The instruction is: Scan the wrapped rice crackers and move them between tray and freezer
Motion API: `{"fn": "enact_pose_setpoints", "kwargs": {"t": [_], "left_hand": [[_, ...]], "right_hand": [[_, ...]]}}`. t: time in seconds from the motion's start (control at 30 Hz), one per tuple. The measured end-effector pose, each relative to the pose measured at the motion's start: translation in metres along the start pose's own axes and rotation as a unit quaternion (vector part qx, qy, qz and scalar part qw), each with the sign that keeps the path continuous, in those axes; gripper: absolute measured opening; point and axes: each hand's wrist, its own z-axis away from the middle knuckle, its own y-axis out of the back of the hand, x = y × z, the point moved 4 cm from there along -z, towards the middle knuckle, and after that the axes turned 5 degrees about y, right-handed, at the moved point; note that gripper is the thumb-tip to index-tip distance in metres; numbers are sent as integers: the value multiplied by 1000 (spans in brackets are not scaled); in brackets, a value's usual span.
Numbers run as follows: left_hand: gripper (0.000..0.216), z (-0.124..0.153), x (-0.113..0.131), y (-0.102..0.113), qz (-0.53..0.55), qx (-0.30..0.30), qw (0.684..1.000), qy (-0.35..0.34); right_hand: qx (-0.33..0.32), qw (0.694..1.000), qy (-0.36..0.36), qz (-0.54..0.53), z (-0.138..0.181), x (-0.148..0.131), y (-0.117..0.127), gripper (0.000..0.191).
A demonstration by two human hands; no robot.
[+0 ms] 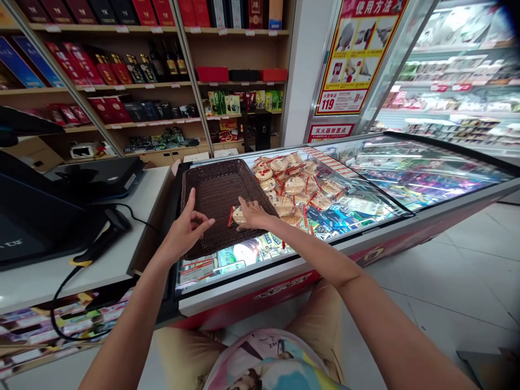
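- Our right hand (pixel 254 214) lies over a wrapped packet (pixel 236 217) at about five o'clock from the middle of the brown basket (pixel 217 187). Its fingers cover part of the wrapper, so we cannot tell whether they pinch it or merely rest there; a loose hold could let the packet slip.
- Our left hand (pixel 189 223) is empty at the basket's eight o'clock, thumb and fingers spread wide. If it bumps the rim there, the basket could slide, since the glass top (pixel 374 208) beneath looks smooth.
- The pile of packets (pixel 294 186) crowds the basket from one to four o'clock. A nudge that way could make the heap slump, because slick wrappers probably grip each other poorly.
- The basket's six o'clock side sits near the freezer's front edge (pixel 284 277); a careless pull toward us could tip that side over it.
- A hard press could crumple the packet, if its contents are as brittle as they seem.
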Motion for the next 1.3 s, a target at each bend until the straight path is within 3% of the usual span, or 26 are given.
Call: {"fn": "enact_pose_setpoints", "kwargs": {"t": [0.13, 0.23, 0.33, 0.43, 0.53, 0.63, 0.77, 0.9, 1.0, 1.2, 1.3], "left_hand": [[100, 11, -7, 5, 3, -14, 1000, 15], [99, 15, -8, -1, 9, -34, 999, 17], [98, 12, -9, -7, 12, -41, 999, 12], [97, 6, -9, -16, 11, -41, 999, 3], [93, 2, -5, -29, -31, -29, 999, -15], [90, 4, 3, -42, -137, -13, 989, -49], [74, 13, 7, -58, -319, -32, 946, -51], [53, 20, 10, -66, -384, -52, 921, -34], [48, 21, 12, -66, -413, -18, 910, -35], [37, -4, -4, -55, -437, 43, 898, -33], [38, -21, -16, -49, -435, 64, 897, -51]], "right_hand": [[63, 998, 9, 17, -1, -3, 11, 107], [204, 979, -22, 10, 8, 12, 46, 100], [322, 941, -106, 16, 20, 48, 79, 96], [315, 932, -177, 2, 27, 85, 84, 92], [327, 927, -184, 10, 33, 104, 72, 86], [371, 916, -150, 25, 42, 103, 59, 82], [402, 911, -95, -1, 52, 93, 48, 78], [429, 902, -46, -28, 58, 85, 43, 74], [440, 897, -19, -44, 59, 79, 42, 72], [416, 907, -54, -37, 69, 74, 42, 74], [325, 937, -126, -1, 89, 85, 21, 96]]}}
